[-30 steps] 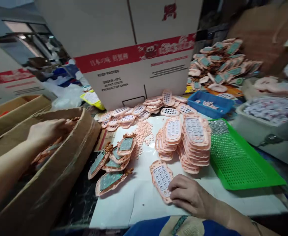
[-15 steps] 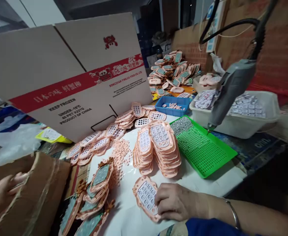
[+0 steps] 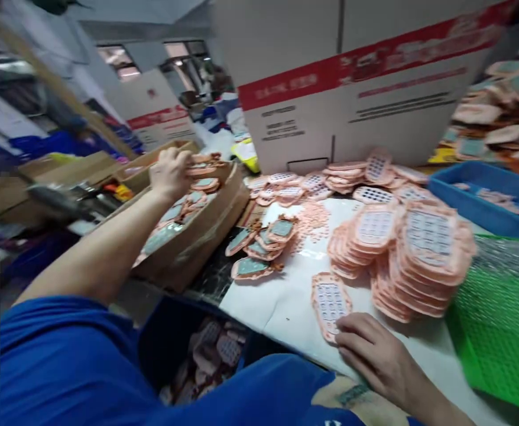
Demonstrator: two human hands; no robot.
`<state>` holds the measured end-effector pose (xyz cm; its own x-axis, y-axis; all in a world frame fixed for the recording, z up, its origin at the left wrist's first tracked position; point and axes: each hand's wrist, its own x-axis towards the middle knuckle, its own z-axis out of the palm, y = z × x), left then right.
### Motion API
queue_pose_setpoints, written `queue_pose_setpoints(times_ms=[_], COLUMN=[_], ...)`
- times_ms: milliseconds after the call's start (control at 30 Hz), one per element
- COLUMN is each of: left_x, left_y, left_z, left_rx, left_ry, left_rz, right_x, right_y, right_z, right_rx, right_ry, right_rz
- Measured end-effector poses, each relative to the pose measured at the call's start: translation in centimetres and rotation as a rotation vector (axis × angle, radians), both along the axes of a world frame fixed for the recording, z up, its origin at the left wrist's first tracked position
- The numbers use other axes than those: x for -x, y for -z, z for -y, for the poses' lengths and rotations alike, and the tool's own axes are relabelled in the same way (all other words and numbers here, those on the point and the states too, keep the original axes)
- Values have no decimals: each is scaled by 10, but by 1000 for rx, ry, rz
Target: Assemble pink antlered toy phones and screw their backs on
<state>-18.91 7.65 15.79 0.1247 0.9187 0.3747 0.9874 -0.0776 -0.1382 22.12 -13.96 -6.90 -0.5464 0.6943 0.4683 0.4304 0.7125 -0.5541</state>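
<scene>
My left hand (image 3: 168,171) reaches over the far part of a cardboard box (image 3: 215,222), its fingers closed on the edge of a pink plastic casing with a teal panel (image 3: 204,184); blur partly hides the grip. More such casings fill the box. My right hand (image 3: 379,352) has its fingertips on the right edge of a pink casing with a white keypad (image 3: 330,305), which lies flat on the white work surface (image 3: 268,310). Behind it rise two stacks of similar keypad casings (image 3: 430,242). A small heap of teal-panelled casings (image 3: 263,245) lies to the left.
Tiny pink pieces (image 3: 312,219) are scattered before a row of pink casings with holes (image 3: 286,186). A big white carton (image 3: 295,133) stands behind. On the right are a green tray (image 3: 499,343) and a blue tray (image 3: 485,198). A dark bin (image 3: 153,337) below holds more casings.
The view has swung left, bringing the whole cardboard box into sight. My left hand has moved to the box's far part. My right hand stays at the keypad casing.
</scene>
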Motion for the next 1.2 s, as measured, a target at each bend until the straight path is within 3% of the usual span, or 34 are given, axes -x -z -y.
queue_pose_setpoints(times_ms=[67, 200, 433, 567, 733, 867, 967, 1067, 1133, 1200], left_x=[10, -14, -65, -88, -106, -105, -99, -88, -74, -48], left_y=[-2, 13, 81, 111, 126, 126, 117, 97, 76, 52], left_z=[17, 42, 90, 93, 79, 77, 87, 99, 102, 99], left_rx=[-111, -186, -159, -130, 8, 180, 323, 401, 353, 236], left_ry=[-69, 49, 241, 271, 231, 208, 254, 341, 395, 369], left_rz=[-21, 20, 14, 21, 20, 60, 91, 145, 212, 302], right_x=[-2, -2, -2, -3, -5, -6, -8, -11, -14, -17], right_y=[2, 1, -11, -12, -11, -10, -10, -8, -7, -7], right_z=[-1, 2, 3, 3, 3, 2, 1, -1, -4, -7], right_rx=[-30, -59, -27, -25, -18, -6, -9, -48, -77, -104], right_ry=[-13, -8, 15, 5, 15, 17, 13, 16, 5, -11], right_rz=[-8, -12, 19, 37, 37, 30, 26, 15, 29, 45])
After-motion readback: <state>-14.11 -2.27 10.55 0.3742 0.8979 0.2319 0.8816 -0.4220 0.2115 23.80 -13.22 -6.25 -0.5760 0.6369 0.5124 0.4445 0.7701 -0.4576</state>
